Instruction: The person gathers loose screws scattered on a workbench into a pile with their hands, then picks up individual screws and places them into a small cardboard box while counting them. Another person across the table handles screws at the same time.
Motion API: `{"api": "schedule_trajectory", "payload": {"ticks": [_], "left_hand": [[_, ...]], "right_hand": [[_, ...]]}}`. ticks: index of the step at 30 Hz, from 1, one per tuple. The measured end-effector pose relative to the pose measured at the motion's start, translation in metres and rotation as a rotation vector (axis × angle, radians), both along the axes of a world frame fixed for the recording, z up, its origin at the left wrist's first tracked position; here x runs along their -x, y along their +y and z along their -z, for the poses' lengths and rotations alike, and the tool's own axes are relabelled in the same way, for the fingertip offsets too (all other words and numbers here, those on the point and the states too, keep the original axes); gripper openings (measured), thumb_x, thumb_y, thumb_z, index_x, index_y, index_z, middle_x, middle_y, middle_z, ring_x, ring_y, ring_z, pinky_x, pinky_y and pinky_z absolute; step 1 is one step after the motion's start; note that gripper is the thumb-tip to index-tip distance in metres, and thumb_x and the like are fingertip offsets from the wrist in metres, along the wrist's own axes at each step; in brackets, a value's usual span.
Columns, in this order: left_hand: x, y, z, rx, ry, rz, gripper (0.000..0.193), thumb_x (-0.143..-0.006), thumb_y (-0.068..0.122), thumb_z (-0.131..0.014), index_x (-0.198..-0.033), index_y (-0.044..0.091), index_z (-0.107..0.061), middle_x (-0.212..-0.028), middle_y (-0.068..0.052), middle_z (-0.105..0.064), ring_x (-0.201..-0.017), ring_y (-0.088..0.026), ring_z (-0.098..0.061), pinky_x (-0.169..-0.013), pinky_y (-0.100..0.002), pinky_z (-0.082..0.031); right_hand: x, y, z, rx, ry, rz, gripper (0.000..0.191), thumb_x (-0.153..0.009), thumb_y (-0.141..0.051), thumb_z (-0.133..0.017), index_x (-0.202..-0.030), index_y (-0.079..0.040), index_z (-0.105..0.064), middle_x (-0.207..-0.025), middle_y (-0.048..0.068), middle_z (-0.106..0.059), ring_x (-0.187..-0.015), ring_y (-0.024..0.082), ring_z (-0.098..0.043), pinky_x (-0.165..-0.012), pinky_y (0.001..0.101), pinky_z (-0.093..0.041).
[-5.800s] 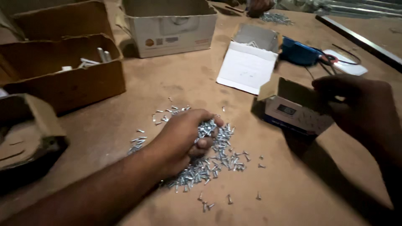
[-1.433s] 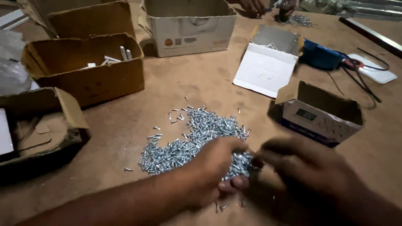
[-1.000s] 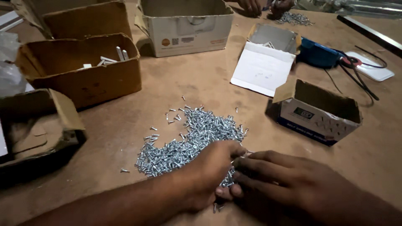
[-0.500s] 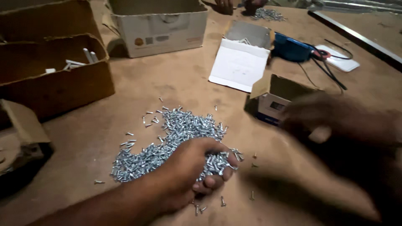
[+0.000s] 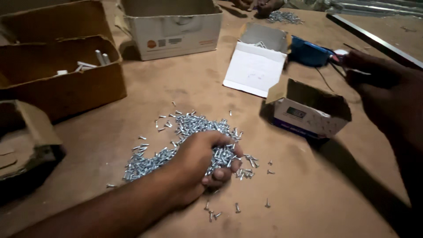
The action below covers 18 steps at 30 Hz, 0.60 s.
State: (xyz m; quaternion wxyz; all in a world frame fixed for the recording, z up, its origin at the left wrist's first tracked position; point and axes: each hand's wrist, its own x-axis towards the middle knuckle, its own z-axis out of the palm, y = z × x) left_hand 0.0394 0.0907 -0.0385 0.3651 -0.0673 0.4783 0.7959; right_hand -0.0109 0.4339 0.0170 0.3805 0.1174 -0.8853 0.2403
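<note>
Left hand (image 5: 202, 161): still on the screws (image 5: 185, 136), fingers curled around a fistful.
Right hand (image 5: 383, 88): lifted away from the pile, now beyond the small box (image 5: 308, 110); finger state unclear.
Screws: heaped mid-table (image 5: 308, 198), unmoved.

Shiny silvery metal screws (image 5: 185, 132) sit piled on a matt, slightly rough brown board table (image 5: 308, 194), with a small printed cardboard box (image 5: 308, 114) right of the pile and dull brown cardboard cartons (image 5: 61, 83) off to its left.
</note>
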Motion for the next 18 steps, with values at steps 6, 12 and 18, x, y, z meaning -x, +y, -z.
{"api": "schedule_trajectory", "payload": {"ticks": [6,12,18], "left_hand": [[0.003,-0.004,0.009,-0.055,0.047,0.035,0.025,-0.097,0.022,-0.045,-0.090,0.004,-0.060,-0.068,-0.008,-0.060,-0.041,-0.008,-0.042,-0.031,-0.021,-0.026],[-0.005,0.005,0.019,-0.104,0.222,0.141,0.017,-0.095,0.019,-0.045,-0.082,0.011,-0.054,-0.067,-0.004,-0.056,-0.045,-0.009,-0.045,-0.033,-0.022,-0.025],[-0.006,0.005,0.014,-0.026,-0.008,0.129,0.034,-0.099,0.042,-0.046,-0.077,0.017,-0.043,-0.060,0.002,-0.042,-0.044,-0.009,-0.043,-0.032,-0.019,-0.020]], "right_hand": [[-0.039,-0.060,0.012,-0.161,-0.083,-0.413,0.036,-0.101,-0.013,-0.053,-0.135,-0.003,-0.056,-0.125,0.018,-0.062,-0.107,0.021,-0.067,-0.094,0.0361,-0.059],[-0.085,-0.107,0.040,-0.845,-0.001,-0.714,0.059,-0.092,-0.034,-0.060,-0.146,-0.011,-0.053,-0.151,0.019,-0.054,-0.132,0.029,-0.058,-0.100,0.0386,-0.052],[-0.073,-0.104,0.049,-0.880,-0.153,-0.888,0.062,-0.092,-0.032,-0.060,-0.152,-0.019,-0.053,-0.161,0.012,-0.048,-0.142,0.033,-0.051,-0.102,0.0420,-0.050]]}}
